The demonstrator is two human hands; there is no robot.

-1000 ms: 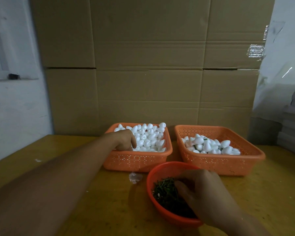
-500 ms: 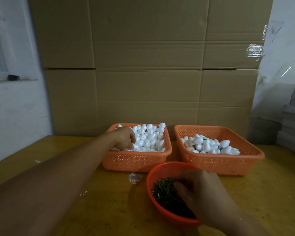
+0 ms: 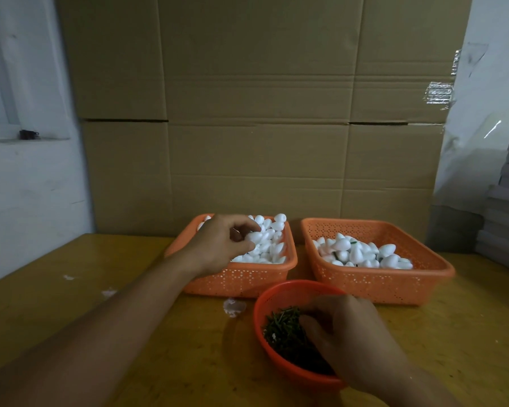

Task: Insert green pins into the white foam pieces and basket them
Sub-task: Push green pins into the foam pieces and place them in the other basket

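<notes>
1. A white foam piece [image 3: 254, 237] is sitting pinched between the thumb and curled fingers of the left hand [image 3: 221, 243], just above the heap in the left orange basket [image 3: 241, 279].
2. That basket is lying piled high with more white foam pieces [image 3: 269, 248].
3. The right hand [image 3: 346, 336] is reaching down into the round orange bowl [image 3: 279, 295], its fingers curled into the green pins [image 3: 282, 333]; I cannot tell whether it is actually gripping one.
4. The right orange basket [image 3: 376, 284] is standing just beside the left one, holding a shallower layer of foam pieces, a few showing a bit of green.
5. Everything is resting on a yellow wooden table [image 3: 159, 348], with small white scraps [image 3: 233, 307] lying near the bowl.
6. Flattened cardboard [image 3: 256, 113] is standing behind the baskets.
</notes>
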